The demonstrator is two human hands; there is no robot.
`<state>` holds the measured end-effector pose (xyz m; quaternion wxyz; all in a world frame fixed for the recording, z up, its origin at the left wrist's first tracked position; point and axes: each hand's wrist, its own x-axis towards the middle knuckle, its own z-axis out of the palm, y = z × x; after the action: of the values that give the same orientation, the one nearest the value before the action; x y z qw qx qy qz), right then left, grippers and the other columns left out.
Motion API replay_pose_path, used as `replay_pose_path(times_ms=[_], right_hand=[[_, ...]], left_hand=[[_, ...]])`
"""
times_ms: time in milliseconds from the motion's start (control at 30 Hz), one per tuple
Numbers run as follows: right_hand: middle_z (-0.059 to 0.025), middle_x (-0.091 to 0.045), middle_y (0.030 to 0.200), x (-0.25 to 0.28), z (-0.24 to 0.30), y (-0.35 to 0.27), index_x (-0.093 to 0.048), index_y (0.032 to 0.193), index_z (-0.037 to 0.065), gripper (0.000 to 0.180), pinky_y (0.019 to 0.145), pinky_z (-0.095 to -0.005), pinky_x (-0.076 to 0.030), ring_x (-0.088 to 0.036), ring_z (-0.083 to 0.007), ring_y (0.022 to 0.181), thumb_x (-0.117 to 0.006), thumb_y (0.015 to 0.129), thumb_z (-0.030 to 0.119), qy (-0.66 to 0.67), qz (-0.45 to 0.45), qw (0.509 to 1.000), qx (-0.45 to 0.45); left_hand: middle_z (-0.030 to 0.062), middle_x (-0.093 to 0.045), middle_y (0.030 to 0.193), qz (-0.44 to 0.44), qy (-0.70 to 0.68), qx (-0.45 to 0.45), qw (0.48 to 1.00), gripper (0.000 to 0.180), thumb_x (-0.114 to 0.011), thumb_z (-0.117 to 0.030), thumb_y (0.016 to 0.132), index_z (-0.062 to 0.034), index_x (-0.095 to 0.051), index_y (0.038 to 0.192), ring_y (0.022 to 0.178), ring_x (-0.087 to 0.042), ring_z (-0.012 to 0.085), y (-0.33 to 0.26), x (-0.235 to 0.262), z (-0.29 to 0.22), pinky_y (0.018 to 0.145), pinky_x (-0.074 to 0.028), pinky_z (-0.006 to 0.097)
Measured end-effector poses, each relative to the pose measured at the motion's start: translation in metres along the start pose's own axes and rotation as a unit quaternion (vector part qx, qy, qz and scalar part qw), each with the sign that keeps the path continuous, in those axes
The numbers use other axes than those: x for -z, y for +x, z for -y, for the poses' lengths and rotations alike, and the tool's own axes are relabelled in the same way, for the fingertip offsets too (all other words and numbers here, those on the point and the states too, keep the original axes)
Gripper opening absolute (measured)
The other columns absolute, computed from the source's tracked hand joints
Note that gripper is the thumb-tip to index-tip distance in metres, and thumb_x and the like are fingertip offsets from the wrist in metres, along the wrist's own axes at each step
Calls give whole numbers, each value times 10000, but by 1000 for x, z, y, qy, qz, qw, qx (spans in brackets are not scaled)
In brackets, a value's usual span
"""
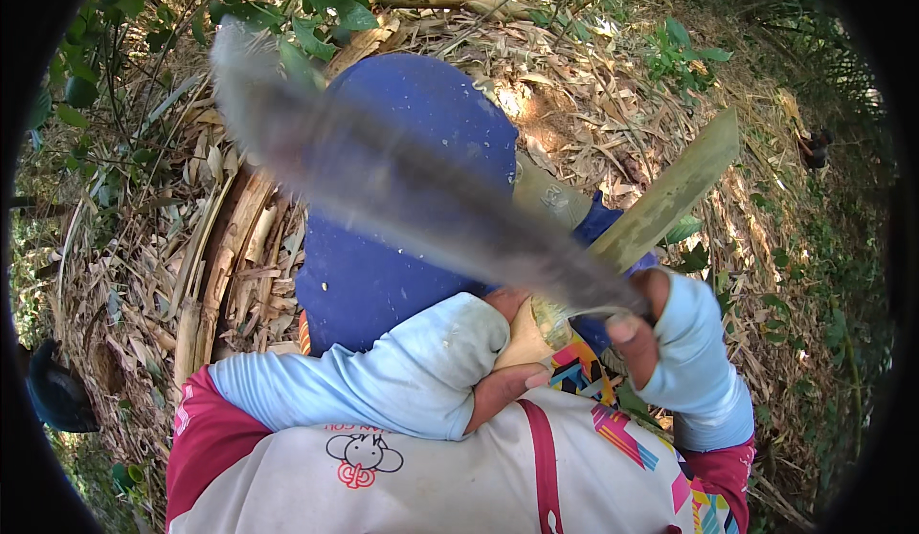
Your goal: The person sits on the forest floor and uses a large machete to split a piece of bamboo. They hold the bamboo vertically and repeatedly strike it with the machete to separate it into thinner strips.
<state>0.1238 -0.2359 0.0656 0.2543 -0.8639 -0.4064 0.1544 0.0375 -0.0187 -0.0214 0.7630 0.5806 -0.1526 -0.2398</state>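
Note:
My right hand (639, 328) is closed round the near end of a machete (402, 185). Its broad blade, smeared by motion, slants up and left across my blue-clad leg. My left hand (503, 395), close to my belly, grips a pale, cone-shaped piece (526, 338) that looks like a bamboo shoot, with a rough greenish cut face. The blade's near end passes just above this piece; whether they touch I cannot tell. A flat greenish-brown strip (675, 185) sticks out up and right behind my right hand; where its lower end goes is hidden.
My bent leg in blue cloth (402, 285) fills the middle, with an olive boot (550, 194) beside it. Dry leaves and husks (584, 75) cover the ground. A split log (225, 266) lies at left, and leafy green twigs (325, 8) hang at upper left.

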Motion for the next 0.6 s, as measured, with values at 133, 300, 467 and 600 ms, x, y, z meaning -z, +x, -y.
replay_pose_path(times_ms=[133, 300, 467, 600], right_hand=[[-112, -521, 621, -3, 4, 0, -561, 774, 19, 182, 482, -358, -409, -523, -278, 517, -665, 870, 134, 82, -78, 986, -120], [-115, -505, 619, 8, 4, 3, -573, 749, 23, 169, 473, -373, -398, -514, -297, 515, -700, 817, 112, -30, -11, 999, -7], [-116, -502, 623, 16, 4, 6, -595, 807, 23, 139, 482, -393, -405, -527, -316, 525, -708, 787, 101, -48, 25, 999, 3], [-117, -514, 635, 17, 3, 9, -604, 834, 27, 141, 490, -391, -414, -532, -320, 537, -711, 779, 102, -32, 31, 999, -5]], left_hand=[[205, -535, 1270, -39, -9, -23, 999, 562, -583, -114, 918, 72, -353, 1396, 1156, -529, 280, -2, -5, 2, 1004, -406, 353], [205, -578, 1206, -18, 31, -12, 999, 511, -588, -127, 916, 64, -414, 1358, 1108, -561, 284, 1, -2, -2, 975, -422, 359], [241, -578, 1116, -3, 46, 4, 999, 503, -608, -173, 912, 58, -425, 1319, 1018, -572, 360, -1, -2, 2, 895, -448, 396], [170, -629, 1110, 0, 96, 1, 995, 415, -600, -110, 909, 55, -505, 1278, 981, -620, 238, 0, 1, 0, 878, -483, 326]])
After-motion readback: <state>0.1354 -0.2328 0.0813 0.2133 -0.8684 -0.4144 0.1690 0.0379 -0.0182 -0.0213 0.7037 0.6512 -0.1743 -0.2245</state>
